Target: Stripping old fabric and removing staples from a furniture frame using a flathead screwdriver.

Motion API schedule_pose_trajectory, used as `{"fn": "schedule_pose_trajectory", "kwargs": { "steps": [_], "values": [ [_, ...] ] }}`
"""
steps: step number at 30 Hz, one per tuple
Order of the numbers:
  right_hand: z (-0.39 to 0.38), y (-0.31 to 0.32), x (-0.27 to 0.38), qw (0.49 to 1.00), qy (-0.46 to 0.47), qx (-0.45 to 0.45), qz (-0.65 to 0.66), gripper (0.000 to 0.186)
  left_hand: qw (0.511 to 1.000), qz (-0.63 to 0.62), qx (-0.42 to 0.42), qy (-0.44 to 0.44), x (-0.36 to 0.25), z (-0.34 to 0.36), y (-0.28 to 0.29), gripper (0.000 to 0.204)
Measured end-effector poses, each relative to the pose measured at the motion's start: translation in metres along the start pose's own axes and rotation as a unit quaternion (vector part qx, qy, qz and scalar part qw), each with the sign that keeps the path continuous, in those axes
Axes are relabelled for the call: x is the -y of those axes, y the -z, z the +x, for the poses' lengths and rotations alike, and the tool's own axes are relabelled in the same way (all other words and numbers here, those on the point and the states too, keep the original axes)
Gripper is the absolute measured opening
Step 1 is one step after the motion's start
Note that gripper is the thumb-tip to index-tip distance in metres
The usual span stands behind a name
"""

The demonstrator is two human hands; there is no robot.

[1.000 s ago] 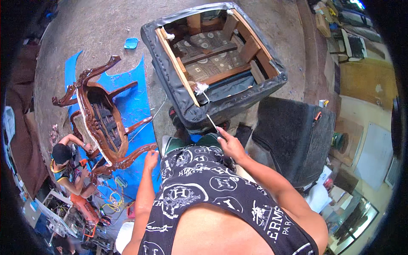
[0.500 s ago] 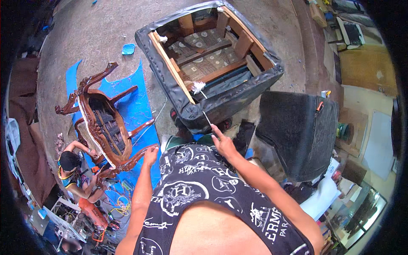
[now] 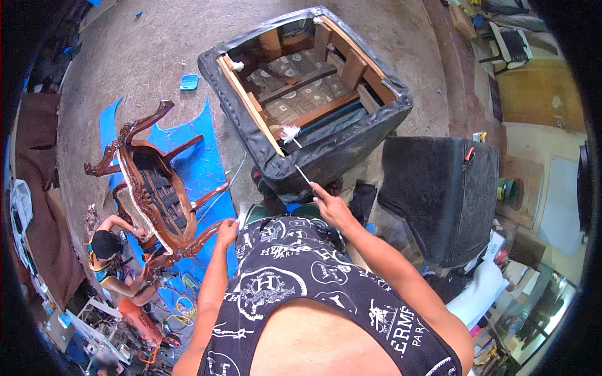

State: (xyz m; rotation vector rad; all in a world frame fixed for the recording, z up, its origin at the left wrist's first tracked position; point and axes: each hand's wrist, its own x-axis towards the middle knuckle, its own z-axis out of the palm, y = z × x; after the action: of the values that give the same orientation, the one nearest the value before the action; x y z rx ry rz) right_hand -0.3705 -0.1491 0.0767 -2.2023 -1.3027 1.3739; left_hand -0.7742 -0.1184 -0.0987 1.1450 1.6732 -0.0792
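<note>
My right hand (image 3: 332,208) is closed around a thin screwdriver-like tool (image 3: 303,174); its metal shaft points at the near corner of an upturned black-covered armchair base (image 3: 338,147). The fingers hide its handle. Whether the tip touches the cover, I cannot tell. My left hand (image 3: 227,233) is curled closed beside my body, close to the leg of a carved wooden chair frame (image 3: 188,241); anything inside the fingers is hidden. Inside the open base show wooden slats (image 3: 301,81) and patterned cloth. White stuffing (image 3: 290,133) sticks out at its near inner edge.
A co-worker (image 3: 106,244) crouches at the left, one hand at the carved frame, which lies on a blue sheet (image 3: 204,144). A black upholstered panel (image 3: 439,194) stands to the right. A small blue box (image 3: 189,82) lies on the floor; tools and a yellow cord (image 3: 183,308) clutter the lower left.
The tool and my right hand have shifted slightly left against the base's corner. My left hand stays curled and is a little farther right. The co-worker's upper hand has moved slightly.
</note>
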Motion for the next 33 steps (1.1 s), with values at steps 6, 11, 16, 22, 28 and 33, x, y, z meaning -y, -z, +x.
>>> {"fn": "schedule_pose_trajectory", "kwargs": {
  "steps": [6, 11, 16, 22, 28, 33],
  "values": [
    [0.040, -0.060, -0.075, 0.991, 0.049, -0.042, 0.117, 0.046, 0.998, 0.034, 0.035, 0.037, 0.000, -0.011, 0.022, 0.051],
    [0.052, -0.066, -0.071, 0.951, -0.032, 0.068, 0.300, 0.047, 0.999, 0.026, -0.046, -0.009, 0.090, 0.006, 0.036, 0.044],
    [0.059, -0.076, -0.045, 0.854, -0.128, 0.057, 0.501, 0.060, 0.998, 0.050, -0.015, 0.025, 0.077, -0.006, 0.050, 0.049],
    [0.036, -0.074, -0.051, 0.822, -0.066, -0.030, 0.565, 0.052, 0.998, 0.035, 0.011, 0.060, -0.005, -0.024, 0.040, 0.053],
    [0.014, 0.001, -0.049, 0.995, 0.077, -0.038, 0.054, 0.043, 0.999, 0.020, 0.024, 0.017, -0.007, -0.016, 0.017, 0.051],
    [0.017, 0.064, -0.022, 0.990, 0.080, 0.011, -0.114, 0.047, 0.999, 0.028, 0.039, -0.002, -0.030, -0.017, 0.014, 0.049]
  ]
}}
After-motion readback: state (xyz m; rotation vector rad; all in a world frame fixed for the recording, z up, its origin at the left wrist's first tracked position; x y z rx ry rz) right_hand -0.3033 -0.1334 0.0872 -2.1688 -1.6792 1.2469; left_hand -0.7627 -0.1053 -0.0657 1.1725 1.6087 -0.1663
